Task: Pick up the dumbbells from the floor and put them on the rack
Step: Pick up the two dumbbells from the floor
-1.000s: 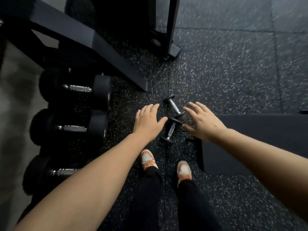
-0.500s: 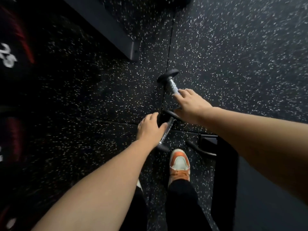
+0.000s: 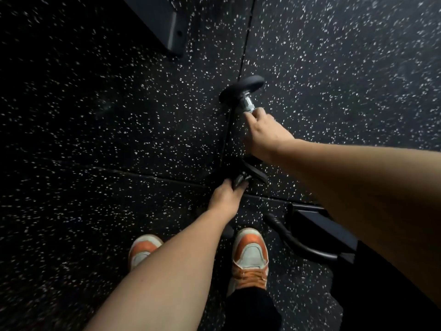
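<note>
Right hand (image 3: 265, 134) fingers curl around the chrome handle of the far black-headed dumbbell (image 3: 243, 90). Left hand (image 3: 226, 197) fingers wrap the near black dumbbell (image 3: 250, 174) on the speckled black rubber floor (image 3: 119, 139).

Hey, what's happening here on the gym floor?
A person is bending over two small dumbbells on the speckled rubber floor. The right hand is closed on the farther dumbbell, the left hand on the nearer dumbbell. Neither looks clearly lifted yet, and the rack is out of view.
</note>
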